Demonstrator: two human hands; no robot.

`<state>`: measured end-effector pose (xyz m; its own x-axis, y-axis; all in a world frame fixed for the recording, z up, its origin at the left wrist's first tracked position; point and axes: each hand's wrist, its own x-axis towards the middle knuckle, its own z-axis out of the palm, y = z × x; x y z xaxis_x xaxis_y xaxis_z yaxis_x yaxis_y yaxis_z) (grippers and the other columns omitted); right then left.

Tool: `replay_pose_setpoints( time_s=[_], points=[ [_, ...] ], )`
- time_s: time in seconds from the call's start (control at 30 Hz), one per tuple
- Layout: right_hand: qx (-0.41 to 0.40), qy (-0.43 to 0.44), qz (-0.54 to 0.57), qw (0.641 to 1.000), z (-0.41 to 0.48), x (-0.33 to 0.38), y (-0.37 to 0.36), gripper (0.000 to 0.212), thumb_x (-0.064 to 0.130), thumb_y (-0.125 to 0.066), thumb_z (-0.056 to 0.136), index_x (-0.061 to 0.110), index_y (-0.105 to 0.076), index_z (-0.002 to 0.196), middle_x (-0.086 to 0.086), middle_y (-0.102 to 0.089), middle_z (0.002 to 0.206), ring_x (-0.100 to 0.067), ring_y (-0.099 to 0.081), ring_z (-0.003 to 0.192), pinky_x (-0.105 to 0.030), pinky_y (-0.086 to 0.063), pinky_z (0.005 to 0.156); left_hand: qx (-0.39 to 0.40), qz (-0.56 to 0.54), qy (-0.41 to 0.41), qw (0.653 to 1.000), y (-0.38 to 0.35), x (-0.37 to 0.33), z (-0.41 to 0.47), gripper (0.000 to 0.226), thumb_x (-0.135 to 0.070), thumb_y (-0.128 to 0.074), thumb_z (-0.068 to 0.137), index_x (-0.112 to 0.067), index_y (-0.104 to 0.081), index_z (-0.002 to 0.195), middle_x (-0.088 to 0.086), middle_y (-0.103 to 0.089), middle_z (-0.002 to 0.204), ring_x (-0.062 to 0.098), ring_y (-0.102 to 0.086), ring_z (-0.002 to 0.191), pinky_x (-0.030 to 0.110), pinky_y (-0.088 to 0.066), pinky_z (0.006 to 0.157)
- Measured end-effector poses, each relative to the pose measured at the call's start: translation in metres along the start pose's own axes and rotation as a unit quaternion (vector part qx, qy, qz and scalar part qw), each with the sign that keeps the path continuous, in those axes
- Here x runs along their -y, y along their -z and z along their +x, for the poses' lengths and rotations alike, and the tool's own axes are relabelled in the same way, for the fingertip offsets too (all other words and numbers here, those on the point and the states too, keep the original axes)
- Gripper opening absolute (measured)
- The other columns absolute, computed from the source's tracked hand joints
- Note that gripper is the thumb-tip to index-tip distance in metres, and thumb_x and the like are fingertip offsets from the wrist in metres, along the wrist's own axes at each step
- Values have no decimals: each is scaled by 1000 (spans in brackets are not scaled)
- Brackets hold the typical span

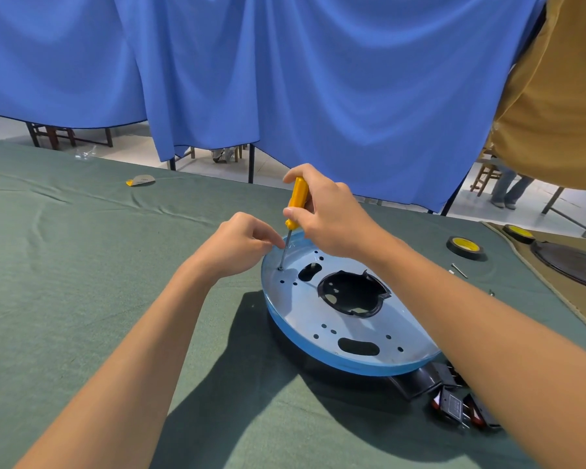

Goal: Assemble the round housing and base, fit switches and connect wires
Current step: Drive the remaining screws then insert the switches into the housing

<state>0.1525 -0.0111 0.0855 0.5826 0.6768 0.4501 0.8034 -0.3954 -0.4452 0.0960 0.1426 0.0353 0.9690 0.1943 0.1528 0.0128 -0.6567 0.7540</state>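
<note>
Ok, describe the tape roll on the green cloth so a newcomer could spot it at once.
Start at the round blue housing on the green cloth and look right. The tape roll lies flat there, black with a yellow core. Unlike the second roll, it sits on green cloth, not the tan mat.
</note>
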Motion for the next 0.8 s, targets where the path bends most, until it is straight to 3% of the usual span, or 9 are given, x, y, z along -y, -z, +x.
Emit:
replay_pose_setpoints(
  time_s=[0.13, 0.27, 0.4, 0.5, 0.6, 0.7, 0.8],
  points=[
    [-12, -32, -45, 998, 7, 4, 1, 27, 33, -68, 87, 20, -46, 95, -5, -52, 81, -26, -47, 82, -33, -38, 65, 27, 7, 2, 1000, 0, 1, 1, 14, -19, -67, 89, -22, -79, 95, -7, -74, 95, 12, -66, 96, 38, -54, 91],
    [-37, -68, -116, 990, 13, 13, -4, 44, 36, -66, 84, 26, -26, 68, -2, -39, 70, -32, -44, 79, -32, -30, 59, -29, -38, -14, 999, -3, 2, -1, 7, -33, -82, 78, -26, -79, 78, -6, -75, 80, 7, -67, 80, 26, -49, 68],
    [-20, -83, -152, 985, 17, 22, -9, 37, 37, -59, 88, 22, -29, 71, 0, -33, 69, -34, -43, 82, -37, -35, 67, -79, -42, -35, 995, -9, 3, -1, 9, -27, -86, 74, -20, -80, 77, -5, -75, 78, 4, -67, 77, 24, -50, 64],
    [18, -56, -149, 987, 18, 27, -3, 26, 38, -56, 91, 15, -42, 93, -1, -44, 80, -32, -47, 87, -37, -37, 70, -95, -54, -52, 993, -10, 3, -3, 16, -22, -86, 74, -28, -75, 65, -17, -70, 76, 2, -65, 79, 15, -49, 67],
    [59, -4, -131, 990, 17, 29, 5, 20, 24, -55, 93, 14, -50, 109, 1, -49, 84, -28, -51, 89, -34, -38, 71, -94, -22, -66, 993, -10, 3, -2, 7, -22, -84, 76, -17, -80, 77, -18, -66, 82, 7, -62, 85, 29, -49, 78],
    [45, 2, -165, 985, 16, 27, 7, 11, 27, -58, 92, 17, -53, 95, -7, -55, 93, -27, -48, 91, -32, -35, 71, -71, -13, -84, 994, -9, 1, -2, 11, -20, -80, 81, -11, -81, 86, -19, -64, 86, 5, -60, 86, 30, -48, 82],
    [26, -27, -208, 977, 16, 28, 5, 19, 32, -58, 91, 16, -48, 87, -10, -50, 88, -30, -44, 88, -34, -36, 69, -55, -1, -96, 994, -10, 0, -4, 10, -18, -76, 86, -13, -81, 91, -12, -69, 93, 13, -63, 93, 32, -50, 86]
  ],
)
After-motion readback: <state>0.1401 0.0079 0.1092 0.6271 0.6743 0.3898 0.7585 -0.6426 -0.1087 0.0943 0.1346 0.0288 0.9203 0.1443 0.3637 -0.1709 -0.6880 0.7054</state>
